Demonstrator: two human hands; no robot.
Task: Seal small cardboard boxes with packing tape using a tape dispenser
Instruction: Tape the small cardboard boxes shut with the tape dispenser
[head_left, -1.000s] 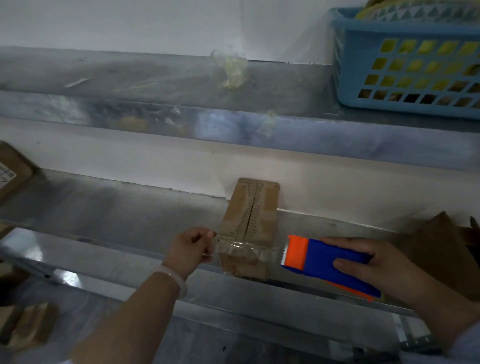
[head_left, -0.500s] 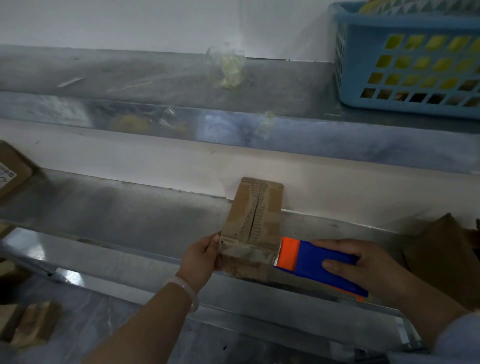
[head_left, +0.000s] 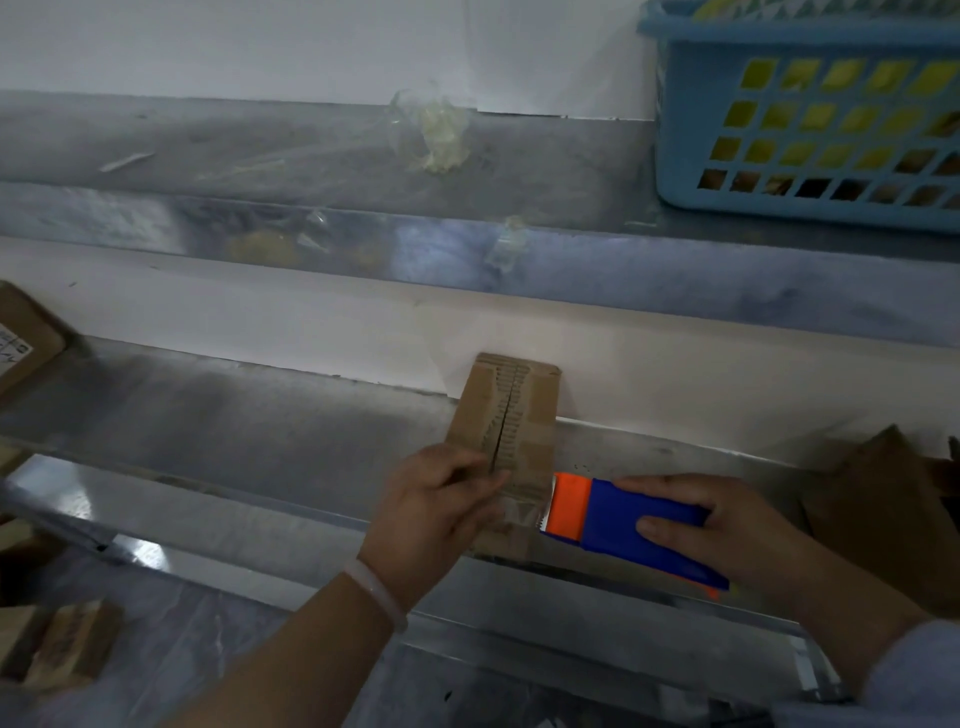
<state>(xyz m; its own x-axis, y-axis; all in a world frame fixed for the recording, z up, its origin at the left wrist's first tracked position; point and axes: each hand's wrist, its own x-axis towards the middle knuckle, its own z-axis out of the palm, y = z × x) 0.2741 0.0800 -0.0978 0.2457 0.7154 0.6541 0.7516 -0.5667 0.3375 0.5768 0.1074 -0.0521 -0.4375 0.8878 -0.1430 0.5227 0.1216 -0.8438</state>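
A small brown cardboard box (head_left: 511, 410) lies on the lower metal shelf (head_left: 234, 415), its top seam running away from me. My left hand (head_left: 441, 512) lies over the box's near end, fingers pressing down on clear tape there. My right hand (head_left: 727, 530) grips a blue and orange tape dispenser (head_left: 618, 525), whose orange toothed end sits against the box's right near corner. Clear tape (head_left: 524, 512) stretches from the dispenser across the box's near end.
A blue plastic basket (head_left: 810, 119) stands on the upper shelf at the right. A crumpled wad of tape (head_left: 439, 130) lies on that shelf. More cardboard boxes are at the left edge (head_left: 26, 338), lower left (head_left: 62, 644) and far right (head_left: 883, 499).
My left hand moved from pinching the tape end left of the box onto the box's near end. The dispenser came closer to the box's right side, and the tape now lies on the box.
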